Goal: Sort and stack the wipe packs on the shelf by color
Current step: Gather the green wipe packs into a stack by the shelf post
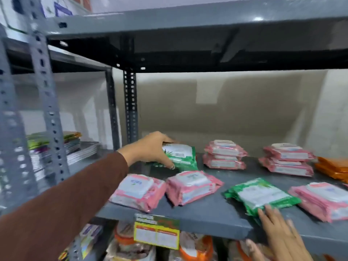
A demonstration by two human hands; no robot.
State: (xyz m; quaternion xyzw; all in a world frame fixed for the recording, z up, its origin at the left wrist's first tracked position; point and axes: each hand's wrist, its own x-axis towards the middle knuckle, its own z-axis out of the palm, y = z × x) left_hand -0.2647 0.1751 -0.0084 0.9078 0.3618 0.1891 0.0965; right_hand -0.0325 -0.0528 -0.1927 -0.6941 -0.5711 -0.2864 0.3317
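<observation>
My left hand grips a green wipe pack at the back left of the grey shelf, thumb under its front edge. My right hand lies with straight fingers at the shelf's front edge, fingertips touching another green pack. Two pink packs lie at the front left. A third pink pack sits at the front right. Two pink stacks stand at the back.
Orange packs are piled at the far right. An upper shelf hangs low overhead, with slotted posts at the left. A neighbouring rack holds flat packets. A yellow price label hangs below the shelf's front lip, above bagged goods.
</observation>
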